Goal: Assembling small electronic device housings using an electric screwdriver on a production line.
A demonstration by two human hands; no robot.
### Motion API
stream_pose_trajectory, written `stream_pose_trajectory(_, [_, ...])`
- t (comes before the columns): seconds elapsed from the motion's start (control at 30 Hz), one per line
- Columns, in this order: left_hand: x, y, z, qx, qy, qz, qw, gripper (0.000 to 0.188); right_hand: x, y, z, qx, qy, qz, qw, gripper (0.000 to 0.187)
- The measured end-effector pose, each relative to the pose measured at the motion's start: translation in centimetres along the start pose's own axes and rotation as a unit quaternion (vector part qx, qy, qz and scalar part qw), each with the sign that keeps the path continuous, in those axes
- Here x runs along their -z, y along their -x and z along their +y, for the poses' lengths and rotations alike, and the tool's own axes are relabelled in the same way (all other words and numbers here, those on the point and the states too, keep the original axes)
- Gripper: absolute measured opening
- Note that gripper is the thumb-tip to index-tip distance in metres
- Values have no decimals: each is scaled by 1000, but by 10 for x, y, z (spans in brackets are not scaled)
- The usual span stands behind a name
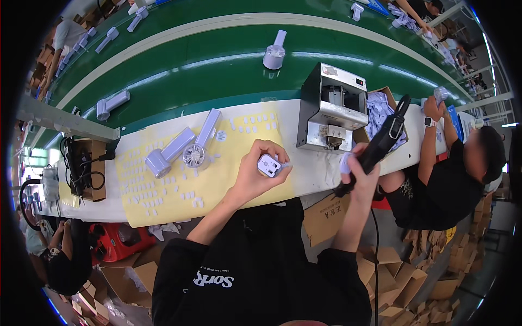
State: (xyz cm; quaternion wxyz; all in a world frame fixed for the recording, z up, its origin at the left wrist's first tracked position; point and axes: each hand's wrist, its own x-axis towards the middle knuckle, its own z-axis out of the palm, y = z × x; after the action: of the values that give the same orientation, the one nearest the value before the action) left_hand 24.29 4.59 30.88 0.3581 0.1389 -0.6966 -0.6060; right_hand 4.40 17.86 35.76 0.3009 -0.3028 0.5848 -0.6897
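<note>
Two fans (159, 163) are being carried by the desk (314, 168); by its near edge, one white device (268, 166) is being gripped by the curled left hand (251, 169), one black tool (380, 142) by the right hand (366, 178).

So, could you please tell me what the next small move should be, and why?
Probably bring the small pale piece over to the pale device: the left hand holds that device end-up, while the right hand, also gripping a black tool, holds the piece apart from it.
</note>
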Motion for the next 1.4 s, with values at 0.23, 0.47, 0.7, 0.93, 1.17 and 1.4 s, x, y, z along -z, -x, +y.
stream_pose_trajectory(0.23, [-8, -6, 3, -16, -10, -38, 999, 67, -70, 26, 6, -42, -126, -5, 991, 19])
stream_pose_trajectory(0.47, [-11, -11, 26, -21, -178, -67, 982, 69, -71, 26, 24, 76, 25, 30, 996, 19])
stream_pose_trajectory(0.7, [-11, -12, 24, -123, -214, -89, 965, 57, -73, 31, 19, -80, -11, 32, 996, 26])
stream_pose_trajectory(0.93, [-15, -13, 20, -114, -191, -113, 968, 48, -67, 27, 18, -99, 36, -8, 994, 24])
stream_pose_trajectory(1.17, [7, -23, -16, -80, -73, -83, 991, 41, -33, 0, -10, 86, -241, 17, 966, 40])
stream_pose_trajectory(1.4, [-16, -25, -34, -165, 63, 42, 983, 43, -23, -51, -36, 264, -179, 48, 947, 39])
